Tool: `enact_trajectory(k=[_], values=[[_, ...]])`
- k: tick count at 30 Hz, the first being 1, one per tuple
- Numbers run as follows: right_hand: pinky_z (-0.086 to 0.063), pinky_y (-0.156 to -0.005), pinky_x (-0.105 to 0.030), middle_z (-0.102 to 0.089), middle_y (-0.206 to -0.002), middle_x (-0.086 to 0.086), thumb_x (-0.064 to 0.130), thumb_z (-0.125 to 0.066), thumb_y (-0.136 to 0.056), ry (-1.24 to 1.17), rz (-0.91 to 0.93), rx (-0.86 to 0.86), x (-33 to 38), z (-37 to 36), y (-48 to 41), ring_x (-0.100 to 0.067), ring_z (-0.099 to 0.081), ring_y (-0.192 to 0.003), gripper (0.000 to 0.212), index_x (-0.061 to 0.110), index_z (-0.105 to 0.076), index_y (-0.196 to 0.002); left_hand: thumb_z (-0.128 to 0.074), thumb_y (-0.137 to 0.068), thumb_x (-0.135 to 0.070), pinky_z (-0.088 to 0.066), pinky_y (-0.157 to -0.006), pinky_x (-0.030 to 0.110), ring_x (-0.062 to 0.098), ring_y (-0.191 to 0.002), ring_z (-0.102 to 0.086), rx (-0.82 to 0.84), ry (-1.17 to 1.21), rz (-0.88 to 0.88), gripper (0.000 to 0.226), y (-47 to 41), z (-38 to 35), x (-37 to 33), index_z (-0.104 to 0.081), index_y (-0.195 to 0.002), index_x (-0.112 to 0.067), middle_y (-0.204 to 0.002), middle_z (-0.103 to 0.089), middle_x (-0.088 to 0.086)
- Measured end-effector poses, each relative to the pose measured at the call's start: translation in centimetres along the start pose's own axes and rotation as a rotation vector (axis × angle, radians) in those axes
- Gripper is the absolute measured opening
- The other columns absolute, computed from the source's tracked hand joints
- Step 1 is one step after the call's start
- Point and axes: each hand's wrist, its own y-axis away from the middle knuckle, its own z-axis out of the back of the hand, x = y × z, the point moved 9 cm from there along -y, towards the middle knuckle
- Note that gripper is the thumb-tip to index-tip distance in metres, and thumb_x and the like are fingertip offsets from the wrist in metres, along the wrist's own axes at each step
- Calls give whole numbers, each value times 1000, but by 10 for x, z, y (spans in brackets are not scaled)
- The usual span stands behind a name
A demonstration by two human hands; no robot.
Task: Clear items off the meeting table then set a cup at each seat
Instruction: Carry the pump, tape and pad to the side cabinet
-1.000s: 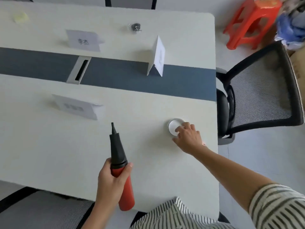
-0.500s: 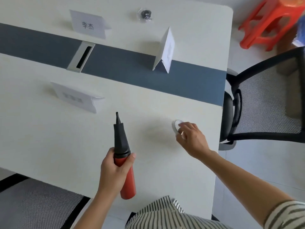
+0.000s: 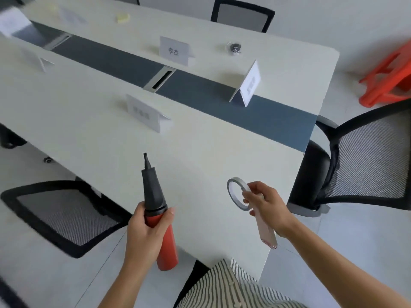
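My left hand (image 3: 145, 227) grips a red and black hand pump (image 3: 156, 210), nozzle pointing away, over the near edge of the white meeting table (image 3: 89, 121). My right hand (image 3: 265, 204) holds a thin roll of tape (image 3: 236, 193) lifted off the table, together with a flat pale strip with a red end (image 3: 265, 232) that hangs down from the fingers. A small shiny object (image 3: 234, 48) lies near the table's far right corner. A yellowish item (image 3: 123, 17) lies at the far side. No cup is in view.
Several folded name cards stand on the table, such as one (image 3: 174, 51) and another (image 3: 248, 85) by the dark centre strip (image 3: 278, 121) with its cable slot (image 3: 160, 80). Black mesh chairs stand at the right (image 3: 364, 161), lower left (image 3: 62, 216) and far side (image 3: 241, 15). A red plastic stool (image 3: 391, 81) is right.
My right hand has picked the tape roll up off the table and drawn it toward me. The view has swung left and pulled back, showing more of the table and chairs.
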Motion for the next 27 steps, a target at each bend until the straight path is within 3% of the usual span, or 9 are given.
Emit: enact_trajectory(k=[2, 5, 9, 14, 19, 23, 27], values=[[-51, -63, -26, -61, -76, 2, 24, -59, -92, 59, 24, 87, -6, -15, 22, -9, -56, -67, 8, 20, -64, -87, -77, -79, -24, -47, -62, 26, 5, -64, -66, -71, 10, 28, 15, 40, 19, 21, -64, -85, -30, -76, -70, -7], [-51, -67, -31, -58, -73, 3, 26, -59, -91, 150, 50, 249, -17, -48, 53, -10, -53, -65, 12, 16, -61, -85, -77, -78, -26, -48, -62, 26, 9, -67, -67, -177, 23, 107, 17, 100, 49, 58, -63, -87, -31, -78, -70, -5], [-46, -61, -32, -54, -67, -1, 28, -61, -91, 254, 61, 427, -30, -99, 88, -15, -49, -61, 23, 8, -56, -80, -77, -78, -26, -55, -70, 37, 21, -74, -69, -404, 31, 244, 22, 181, 103, 107, -59, -87, -34, -79, -69, -2], [-39, -46, -17, -50, -53, 7, 26, -63, -89, 367, 79, 631, -29, -175, 121, -12, -44, -49, 29, 15, -51, -65, -77, -78, -29, -56, -71, 43, 29, -78, -68, -655, 75, 376, 26, 269, 166, 160, -54, -87, -34, -84, -67, 3], [-36, -46, -18, -38, -55, 2, 25, -63, -90, 462, 108, 682, -15, -257, 138, -11, -36, -49, 41, -5, -41, -72, -77, -78, -28, -58, -74, 51, 30, -77, -68, -786, 155, 467, 25, 321, 220, 206, -54, -87, -33, -84, -68, 6], [-42, -49, -18, -47, -56, 2, 26, -63, -91, 504, 74, 697, -14, -331, 155, -9, -44, -49, 40, -7, -48, -74, -78, -78, -27, -56, -65, 39, 27, -73, -68, -842, 187, 474, 26, 341, 276, 235, -54, -87, -33, -81, -68, 3], [-49, -63, -35, -60, -81, -25, 28, -62, -92, 518, 12, 725, -9, -412, 184, -24, -54, -67, 35, -5, -61, -82, -77, -79, -26, -48, -57, 26, 20, -73, -65, -901, 169, 494, 27, 358, 355, 264, -52, -86, -34, -81, -66, -3]])
